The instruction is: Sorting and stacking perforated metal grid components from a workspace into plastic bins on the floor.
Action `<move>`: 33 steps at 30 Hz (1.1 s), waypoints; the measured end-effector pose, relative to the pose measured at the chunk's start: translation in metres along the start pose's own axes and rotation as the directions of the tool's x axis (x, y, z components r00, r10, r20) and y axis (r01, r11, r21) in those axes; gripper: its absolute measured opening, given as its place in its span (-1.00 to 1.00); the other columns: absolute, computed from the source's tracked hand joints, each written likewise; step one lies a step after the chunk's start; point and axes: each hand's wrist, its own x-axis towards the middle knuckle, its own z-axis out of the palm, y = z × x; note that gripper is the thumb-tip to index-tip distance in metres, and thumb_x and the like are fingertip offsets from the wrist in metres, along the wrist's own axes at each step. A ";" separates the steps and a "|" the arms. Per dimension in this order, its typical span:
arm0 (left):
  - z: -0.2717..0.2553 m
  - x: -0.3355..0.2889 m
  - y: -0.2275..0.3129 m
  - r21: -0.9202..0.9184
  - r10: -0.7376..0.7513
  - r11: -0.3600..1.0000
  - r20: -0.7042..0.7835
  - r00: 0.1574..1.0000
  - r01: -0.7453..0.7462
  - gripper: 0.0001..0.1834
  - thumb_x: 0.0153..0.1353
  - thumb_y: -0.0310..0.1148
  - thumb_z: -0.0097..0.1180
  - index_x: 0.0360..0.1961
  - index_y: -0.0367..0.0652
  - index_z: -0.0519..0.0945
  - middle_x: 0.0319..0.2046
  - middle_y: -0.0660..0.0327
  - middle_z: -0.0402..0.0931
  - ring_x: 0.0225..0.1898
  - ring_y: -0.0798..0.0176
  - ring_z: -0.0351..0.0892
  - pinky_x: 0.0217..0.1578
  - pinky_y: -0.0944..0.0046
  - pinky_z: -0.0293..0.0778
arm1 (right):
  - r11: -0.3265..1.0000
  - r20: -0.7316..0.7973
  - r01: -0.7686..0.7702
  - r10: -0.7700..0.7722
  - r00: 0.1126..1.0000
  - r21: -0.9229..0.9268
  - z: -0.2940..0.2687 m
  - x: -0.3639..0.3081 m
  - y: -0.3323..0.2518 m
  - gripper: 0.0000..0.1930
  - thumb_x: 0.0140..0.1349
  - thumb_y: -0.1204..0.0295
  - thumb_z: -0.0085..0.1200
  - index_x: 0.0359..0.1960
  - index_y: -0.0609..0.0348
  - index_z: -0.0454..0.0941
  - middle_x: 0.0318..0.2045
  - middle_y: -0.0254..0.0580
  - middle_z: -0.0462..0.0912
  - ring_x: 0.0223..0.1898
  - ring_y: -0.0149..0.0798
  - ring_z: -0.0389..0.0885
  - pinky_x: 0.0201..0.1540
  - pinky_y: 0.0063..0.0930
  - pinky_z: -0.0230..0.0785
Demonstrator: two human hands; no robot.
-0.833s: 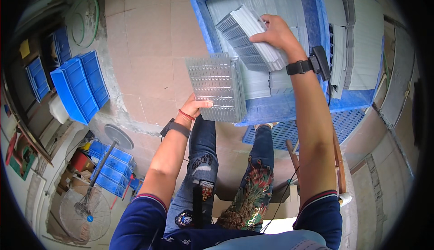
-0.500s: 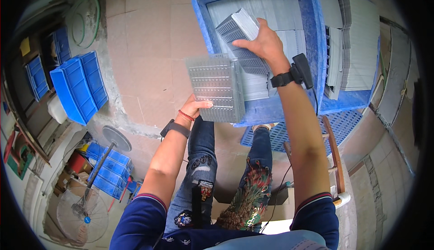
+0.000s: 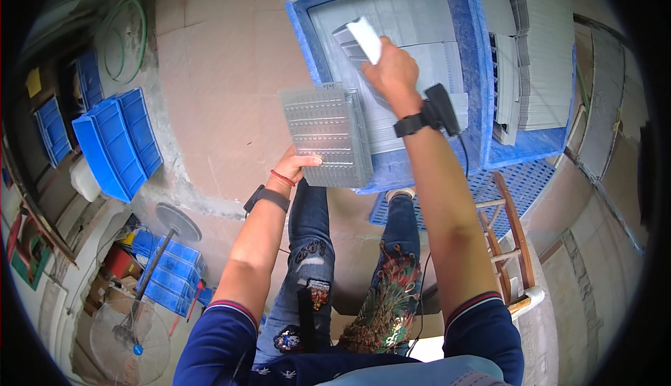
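Note:
My left hand point(image 3: 302, 165) is closed on the edge of a stack of clear plastic blister sheets point(image 3: 325, 131), which have rows of small raised ridges. The thumb lies on top of the stack. Over the nearer blue crate point(image 3: 302, 19), my right hand point(image 3: 395, 71) grips a bundle of thin grey cards point(image 3: 365, 39); its white edge faces up and its dark slotted face is partly hidden behind the hand. Pale flat stacks point(image 3: 391, 10) lie in the crate beneath it. The sheets in my left hand overlap the crate's near left side.
A second blue crate point(image 3: 524, 147), packed with upright pale stacks point(image 3: 549, 57), adjoins on the right. A blue perforated mat point(image 3: 524, 180) and a wooden stool point(image 3: 514, 246) are near my right leg. Blue bins point(image 3: 115, 145) and a standing fan point(image 3: 133, 340) are at left.
My right hand has tightened and turned the grey bundle, so its white edge now shows more. The view has shifted slightly; my left hand keeps the plastic sheets.

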 end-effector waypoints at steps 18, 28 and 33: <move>-0.005 -0.020 -0.002 0.033 0.019 0.999 -0.230 0.973 -0.012 -0.45 -0.09 -0.43 0.28 -0.01 -0.31 0.41 -0.17 0.14 0.52 -0.13 0.20 0.51 -0.06 0.20 0.41 | 0.277 0.132 -0.270 0.430 0.893 0.922 -0.072 -0.242 0.126 -0.55 -0.09 0.59 0.23 -0.10 0.36 0.41 -0.19 -0.15 0.57 -0.19 -0.35 0.53 -0.10 -0.49 0.35; 0.022 -0.168 0.063 -0.067 0.004 0.998 -0.032 0.999 -0.006 -0.39 -0.22 -0.44 0.25 -0.04 -0.40 0.44 -0.15 0.01 0.52 -0.07 0.01 0.50 0.01 0.06 0.41 | -0.067 0.245 -0.250 0.547 0.800 0.966 -0.113 -0.408 0.125 -0.54 -0.10 0.66 0.19 -0.08 0.32 0.40 -0.20 -0.18 0.58 -0.19 -0.35 0.55 -0.08 -0.48 0.37; 0.098 -0.219 0.103 -0.139 0.239 0.967 0.215 0.947 -0.212 -0.26 -0.32 -0.41 0.32 0.03 -0.24 0.40 -0.08 -0.01 0.45 -0.02 -0.07 0.44 -0.04 -0.09 0.44 | -0.167 0.196 -0.123 0.555 0.808 0.978 -0.147 -0.455 0.099 -0.57 -0.08 0.67 0.17 -0.09 0.34 0.40 -0.20 -0.16 0.57 -0.18 -0.33 0.55 -0.07 -0.45 0.37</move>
